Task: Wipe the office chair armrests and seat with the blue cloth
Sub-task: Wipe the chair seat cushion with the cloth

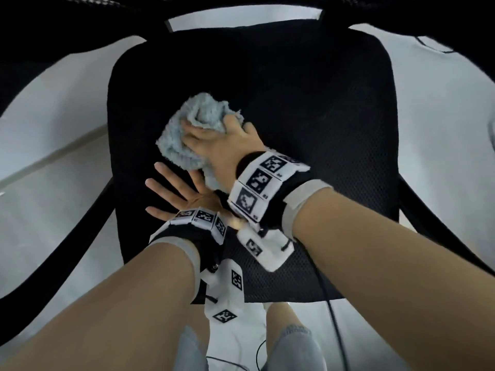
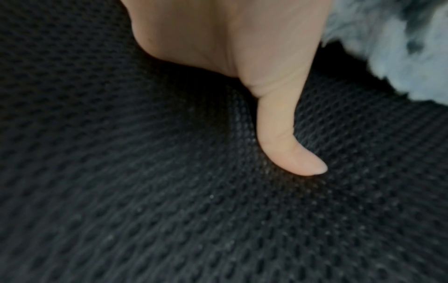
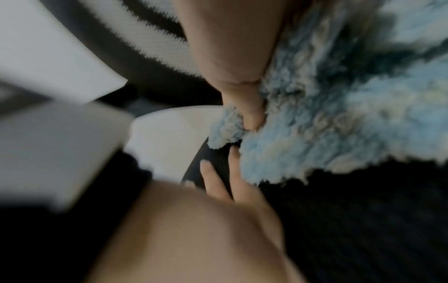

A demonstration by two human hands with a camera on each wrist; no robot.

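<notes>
Nearest the person, below both forearms, a white device with black square markers hangs against the front edge of the chair, with a dark cable trailing beside it. Just beyond, the left hand lies flat on the front-left part of the black mesh seat, fingers straight and spread, gripping nothing; the left wrist view shows its thumb pressed onto the weave. Touching or just beside those fingertips, further onto the seat, sits the blue cloth, bunched into a fluffy wad left of the seat's centre. The right hand reaches across from the right and lies on top of the cloth, fingers curled into its folds and holding it against the mesh, so this hand is the one set to move the cloth. Most of the uncovered seat lies to the right of and behind the cloth, so the coming stroke likely runs that way. At either side, further out, the black armrests curve down past the seat over a pale floor, well apart from both hands. Farthest away, the backrest frame crosses the top.
</notes>
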